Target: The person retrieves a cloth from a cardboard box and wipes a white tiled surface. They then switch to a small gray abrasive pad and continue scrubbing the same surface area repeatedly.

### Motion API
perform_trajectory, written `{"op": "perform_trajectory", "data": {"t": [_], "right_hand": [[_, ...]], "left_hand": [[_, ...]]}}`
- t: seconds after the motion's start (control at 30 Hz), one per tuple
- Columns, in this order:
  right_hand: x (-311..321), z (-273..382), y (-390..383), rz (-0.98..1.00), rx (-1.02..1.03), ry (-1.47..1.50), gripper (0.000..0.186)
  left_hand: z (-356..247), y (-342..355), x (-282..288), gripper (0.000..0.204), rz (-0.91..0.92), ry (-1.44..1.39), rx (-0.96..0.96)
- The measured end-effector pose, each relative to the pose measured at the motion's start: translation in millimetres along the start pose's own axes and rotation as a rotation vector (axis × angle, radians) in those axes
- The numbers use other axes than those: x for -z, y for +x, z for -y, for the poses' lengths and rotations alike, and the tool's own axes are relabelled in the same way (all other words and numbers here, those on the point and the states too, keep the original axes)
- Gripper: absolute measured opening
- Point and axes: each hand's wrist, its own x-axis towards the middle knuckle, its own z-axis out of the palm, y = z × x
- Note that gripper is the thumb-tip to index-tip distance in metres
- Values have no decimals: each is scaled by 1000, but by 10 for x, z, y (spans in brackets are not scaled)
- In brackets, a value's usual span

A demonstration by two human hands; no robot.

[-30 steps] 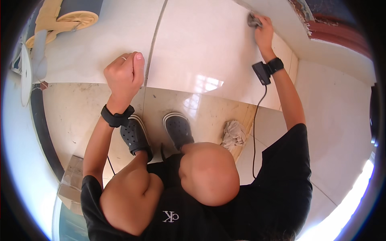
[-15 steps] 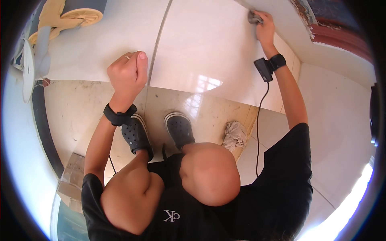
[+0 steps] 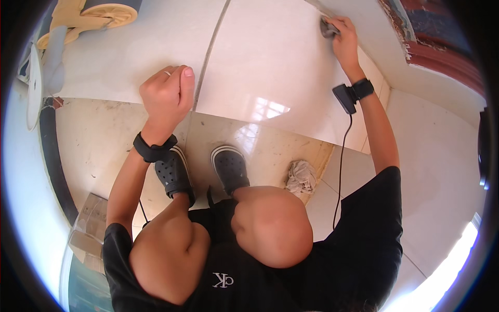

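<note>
My right hand (image 3: pixel 345 44) reaches to the far right and presses a small bunched grey cloth (image 3: pixel 329 28) onto the white tiled surface (image 3: pixel 270 57), close to where it meets the wall. My left hand (image 3: pixel 167 94) is closed in a fist with the thumb on top, over the near edge of that surface and left of a dark joint line (image 3: pixel 210 49). Nothing shows in the fist, and its palm side is hidden. Black bands sit on both wrists, and a small black device (image 3: pixel 344 99) with a cable is on the right one.
A crumpled pale rag (image 3: pixel 301 177) lies on the lower floor, right of my dark clogs (image 3: pixel 230 167). A beige plastic wheeled piece (image 3: pixel 110 14) stands at the far left. Near my left elbow is a cardboard box (image 3: pixel 89 229). A reddish-brown frame (image 3: pixel 444 65) borders the right wall.
The whole view has shifted slightly. My right hand with the grey cloth stays at almost the same spot by the wall, and the left fist has hardly moved.
</note>
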Motion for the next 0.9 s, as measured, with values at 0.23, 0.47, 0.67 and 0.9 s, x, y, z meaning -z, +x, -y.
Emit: {"op": "perform_trajectory", "data": {"t": [0.23,0.47,0.67,0.9], "right_hand": [[188,-26,116,178,-35,-174,59],[4,-86,205,98,185,-125,55],[82,41,196,155,58,-141,56],[-176,225,360,109,79,-118,59]], "left_hand": [[-34,32,-167,23,-9,-20,0],[42,48,-186,22,12,-2,15],[170,108,-155,22,14,-31,-22],[240,124,39,27,9,9,-5]]}}
